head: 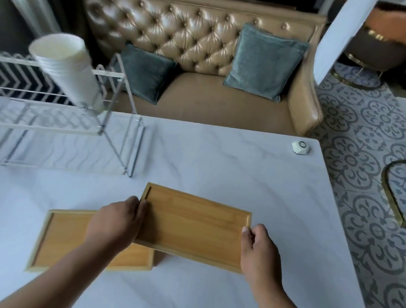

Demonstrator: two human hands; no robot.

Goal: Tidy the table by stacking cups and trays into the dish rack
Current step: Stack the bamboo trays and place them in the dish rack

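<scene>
I hold a wooden tray (194, 225) by its two short ends, slightly above the table. My left hand (117, 222) grips its left end and my right hand (259, 252) grips its right end. Its near left corner overlaps a second wooden tray (63, 237), which lies flat on the white marble table (221, 160). A white wire dish rack (58, 118) stands at the far left of the table. A tall stack of white cups (65, 69) stands leaning in the rack's upper tier.
A small white hexagonal object (301, 147) sits near the table's far right corner. Behind the table is a tufted tan sofa (197, 35) with two teal cushions. A patterned tile floor and a gold-framed chair (403, 195) are to the right.
</scene>
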